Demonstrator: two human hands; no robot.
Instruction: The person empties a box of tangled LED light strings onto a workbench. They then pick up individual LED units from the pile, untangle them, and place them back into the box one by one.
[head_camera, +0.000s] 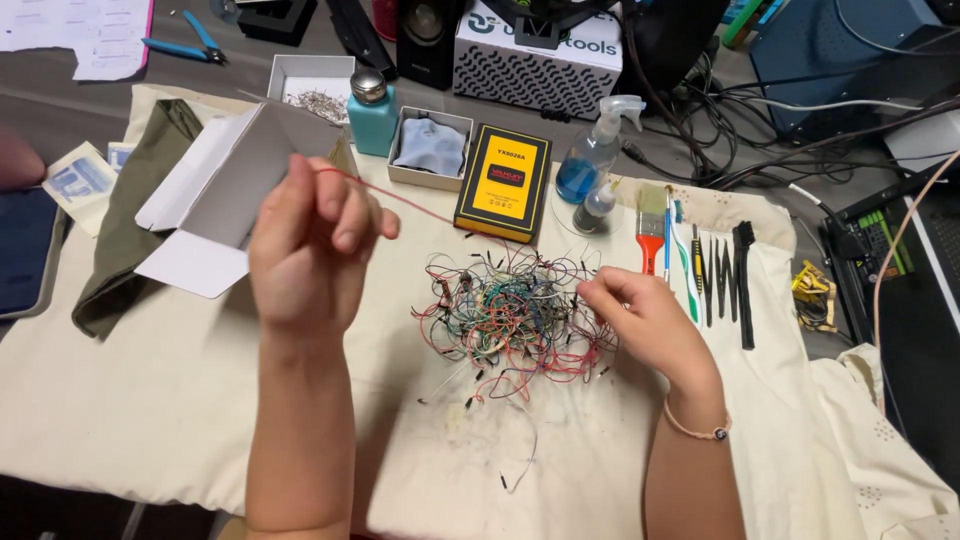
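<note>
A tangled heap of thin coloured jumper wires (510, 315) lies in the middle of a cream cloth (180, 400). My left hand (310, 250) is raised left of the heap and pinches one end of a red wire (430, 213), which stretches taut down into the heap. My right hand (650, 320) rests on the heap's right edge, its fingers closed on wires there. An open white cardboard box (225, 195) stands just behind my left hand.
Behind the heap stand a yellow and black box (503, 182), a teal pump bottle (372, 115), a blue spray bottle (595, 150) and a small tray with a grey cloth (430, 148). To the right lie a brush (650, 225), tweezers and black tools (743, 285). Cables crowd the far right.
</note>
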